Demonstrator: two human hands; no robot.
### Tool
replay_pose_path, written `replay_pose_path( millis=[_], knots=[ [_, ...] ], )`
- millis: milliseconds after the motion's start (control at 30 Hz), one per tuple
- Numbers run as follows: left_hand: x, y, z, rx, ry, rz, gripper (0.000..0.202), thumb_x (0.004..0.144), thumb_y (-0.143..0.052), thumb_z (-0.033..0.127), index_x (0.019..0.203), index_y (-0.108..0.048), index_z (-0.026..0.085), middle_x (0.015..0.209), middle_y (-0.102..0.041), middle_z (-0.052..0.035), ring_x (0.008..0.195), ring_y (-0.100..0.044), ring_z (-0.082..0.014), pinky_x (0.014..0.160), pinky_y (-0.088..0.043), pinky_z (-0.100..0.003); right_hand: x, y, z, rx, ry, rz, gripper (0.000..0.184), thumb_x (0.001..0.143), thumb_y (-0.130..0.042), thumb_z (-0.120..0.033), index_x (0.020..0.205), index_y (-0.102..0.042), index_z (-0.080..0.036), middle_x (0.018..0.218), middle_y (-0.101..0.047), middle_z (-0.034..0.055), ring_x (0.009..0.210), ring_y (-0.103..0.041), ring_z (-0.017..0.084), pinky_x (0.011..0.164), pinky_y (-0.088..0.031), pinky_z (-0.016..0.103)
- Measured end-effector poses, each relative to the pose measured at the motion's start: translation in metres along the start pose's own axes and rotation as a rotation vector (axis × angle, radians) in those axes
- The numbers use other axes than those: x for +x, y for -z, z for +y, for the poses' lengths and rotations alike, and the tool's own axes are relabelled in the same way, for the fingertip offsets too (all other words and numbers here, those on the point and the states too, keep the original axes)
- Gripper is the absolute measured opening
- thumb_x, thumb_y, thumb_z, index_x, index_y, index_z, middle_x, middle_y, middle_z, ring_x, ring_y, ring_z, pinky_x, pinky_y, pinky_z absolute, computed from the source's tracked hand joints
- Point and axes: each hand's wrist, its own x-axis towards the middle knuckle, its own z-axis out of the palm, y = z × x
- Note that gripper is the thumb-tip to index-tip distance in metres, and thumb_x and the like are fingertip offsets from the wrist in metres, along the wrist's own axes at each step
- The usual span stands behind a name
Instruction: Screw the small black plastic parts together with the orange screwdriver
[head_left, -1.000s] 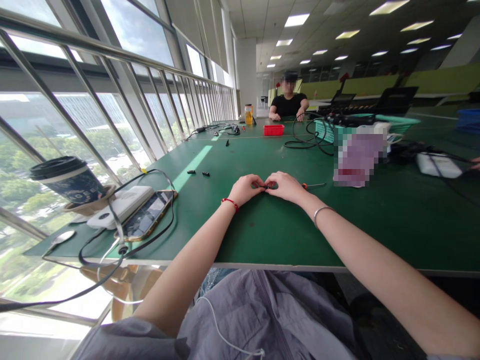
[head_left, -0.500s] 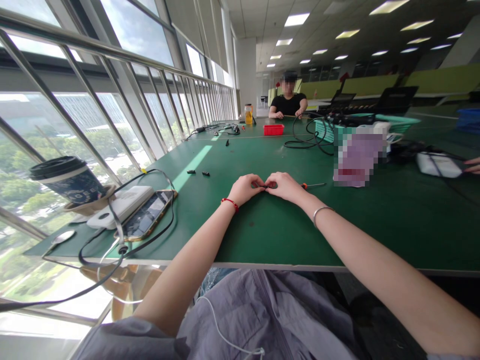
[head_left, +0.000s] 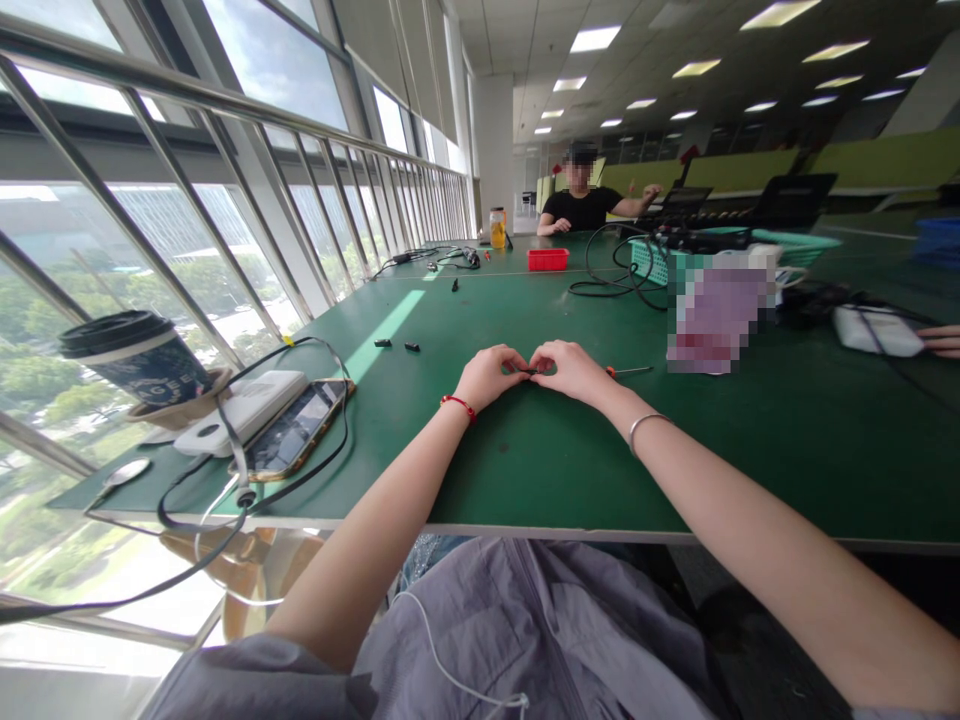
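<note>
The left hand (head_left: 486,380) and right hand (head_left: 568,368) are holding a small dark piece (head_left: 532,372) between them at the counter (head_left: 517,485), each grip pinching narrowly on it; its long axis is seemingly running left to right, neither hand lying clearly nearer.

The table (head_left: 525,480) is green, the tray (head_left: 547,261) red, the screwdriver handle (head_left: 611,372) orange, the held part (head_left: 533,372) black.

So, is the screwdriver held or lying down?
Lying on the table, it seems: the screwdriver shows flat beside the right hand, which pinches a small dark piece instead. That hand partly hides its handle.
</note>
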Motion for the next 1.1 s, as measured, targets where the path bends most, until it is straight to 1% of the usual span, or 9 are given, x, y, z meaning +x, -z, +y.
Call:
replay_pose_path(
  millis=[300, 433, 533, 633, 767, 900, 967, 1033, 1100],
  knots=[
    [-0.003, 0.004, 0.002, -0.001, -0.046, -0.032, 0.014, 0.072, -0.069, 0.031, 0.078, -0.072, 0.018, 0.091, -0.067, -0.0029, 0.081, -0.061, -0.0153, 0.08, -0.049, -0.027, -0.003, 0.009, -0.005, -0.04, -0.004, -0.025, 0.006, 0.073, -0.066, -0.019, 0.078, -0.07, -0.02, 0.082, -0.066, 0.003, 0.084, -0.058, 0.018, 0.074, -0.043, 0.029],
    [-0.004, 0.009, 0.005, 0.038, -0.099, -0.062, 0.016, 0.071, -0.07, 0.034, 0.077, -0.071, 0.019, 0.095, -0.066, -0.0034, 0.086, -0.062, -0.0169, 0.083, -0.049, -0.029, -0.004, 0.007, -0.006, -0.045, -0.022, -0.039, 0.003, 0.073, -0.068, -0.022, 0.076, -0.07, -0.022, 0.092, -0.068, 0.0031, 0.091, -0.058, 0.02, 0.079, -0.044, 0.031],
    [-0.005, 0.016, 0.008, 0.053, -0.123, 0.012, 0.024, 0.074, -0.068, 0.043, 0.077, -0.071, 0.019, 0.101, -0.064, -0.0048, 0.094, -0.062, -0.0188, 0.091, -0.047, -0.031, -0.003, 0.002, -0.005, -0.023, -0.024, -0.065, 0.003, 0.074, -0.068, -0.022, 0.075, -0.071, -0.022, 0.095, -0.069, 0.0029, 0.092, -0.059, 0.02, 0.083, -0.045, 0.033],
    [-0.007, 0.022, 0.011, 0.059, -0.067, 0.115, 0.032, 0.08, -0.059, 0.048, 0.078, -0.07, 0.018, 0.102, -0.063, -0.0066, 0.094, -0.061, -0.0189, 0.092, -0.047, -0.031, -0.002, -0.003, -0.004, 0.002, -0.021, -0.08, 0.005, 0.073, -0.068, -0.019, 0.076, -0.072, -0.021, 0.091, -0.07, 0.0029, 0.091, -0.061, 0.02, 0.083, -0.045, 0.032],
    [-0.008, 0.024, 0.012, 0.088, -0.031, 0.137, 0.034, 0.082, -0.056, 0.049, 0.078, -0.069, 0.017, 0.103, -0.063, -0.0068, 0.091, -0.062, -0.0184, 0.089, -0.048, -0.03, 0.0, -0.001, -0.004, -0.004, -0.018, -0.064, 0.007, 0.073, -0.067, -0.017, 0.076, -0.072, -0.02, 0.088, -0.071, 0.003, 0.087, -0.062, 0.019, 0.082, -0.046, 0.031],
    [-0.009, 0.022, 0.012, 0.104, -0.029, 0.129, 0.036, 0.083, -0.054, 0.05, 0.079, -0.069, 0.018, 0.103, -0.063, -0.0066, 0.091, -0.062, -0.0187, 0.088, -0.048, -0.03, 0.0, 0.019, 0.007, -0.078, -0.043, 0.051, 0.007, 0.072, -0.066, -0.018, 0.073, -0.073, -0.02, 0.087, -0.071, 0.0036, 0.085, -0.061, 0.019, 0.081, -0.047, 0.032],
    [-0.009, 0.022, 0.012, 0.11, -0.031, 0.124, 0.036, 0.084, -0.054, 0.05, 0.079, -0.069, 0.018, 0.104, -0.063, -0.0067, 0.091, -0.062, -0.019, 0.086, -0.048, -0.03, -0.006, 0.036, 0.021, -0.16, -0.115, 0.118, 0.007, 0.07, -0.067, -0.017, 0.069, -0.072, -0.02, 0.084, -0.071, 0.0038, 0.084, -0.061, 0.021, 0.08, -0.048, 0.034],
    [-0.009, 0.022, 0.012, 0.112, -0.033, 0.122, 0.035, 0.084, -0.054, 0.049, 0.079, -0.069, 0.018, 0.104, -0.064, -0.0067, 0.09, -0.062, -0.0191, 0.085, -0.048, -0.03, -0.02, 0.054, 0.039, -0.211, -0.198, 0.157, 0.006, 0.069, -0.068, -0.016, 0.068, -0.072, -0.02, 0.082, -0.071, 0.004, 0.082, -0.062, 0.022, 0.079, -0.048, 0.036],
    [-0.008, 0.021, 0.012, 0.112, -0.035, 0.126, 0.035, 0.084, -0.054, 0.049, 0.079, -0.069, 0.018, 0.104, -0.064, -0.0066, 0.09, -0.062, -0.019, 0.085, -0.048, -0.03, -0.043, 0.072, 0.058, -0.216, -0.309, 0.144, 0.004, 0.067, -0.071, -0.016, 0.068, -0.073, -0.02, 0.082, -0.071, 0.0042, 0.079, -0.063, 0.021, 0.076, -0.049, 0.034]
  ],
)
